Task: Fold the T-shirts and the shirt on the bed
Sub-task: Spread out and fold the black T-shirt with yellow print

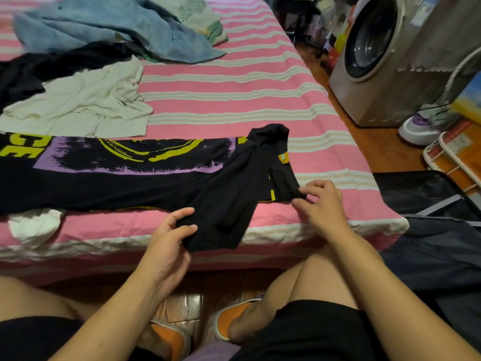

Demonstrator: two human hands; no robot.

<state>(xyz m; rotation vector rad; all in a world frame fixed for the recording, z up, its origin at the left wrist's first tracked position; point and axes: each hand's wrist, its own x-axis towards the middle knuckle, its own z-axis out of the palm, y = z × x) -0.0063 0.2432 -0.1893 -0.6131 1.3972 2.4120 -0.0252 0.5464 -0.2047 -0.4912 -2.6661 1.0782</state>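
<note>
Bed point(234, 100): fills the upper and middle frame under a pink-and-cream striped cover; it serves as the folding surface, so the work sits along its near edge, within reach of the seated person.
Washing machine point(385, 56): upper right, on the wooden floor beside the bed, apart from the work.
Black printed T-shirt point(130, 175): stretched across the middle from the left edge towards centre right, print side up, laid flat along the near edge, probably so its sides can be turned in.
Blue shirt point(109, 29): upper left, crumpled and not yet folded.
Cream T-shirt point(86, 100): left of centre, just above the black one, rumpled, waiting its turn; another dark garment point(39, 66) lies partly under it.
Sleeve point(221, 225): lower centre, hanging over the bed edge, so it seems to be the part being folded now.
Left hand point(169, 238): lower centre, its grip closed on the sleeve between thumb and fingers, likely to lift it over the body.
Right hand point(320, 204): right of centre, fingertips pinching the T-shirt's right-hand edge, apparently to pin it.
Progress: early, by my reading; nothing looks fully folded.
</note>
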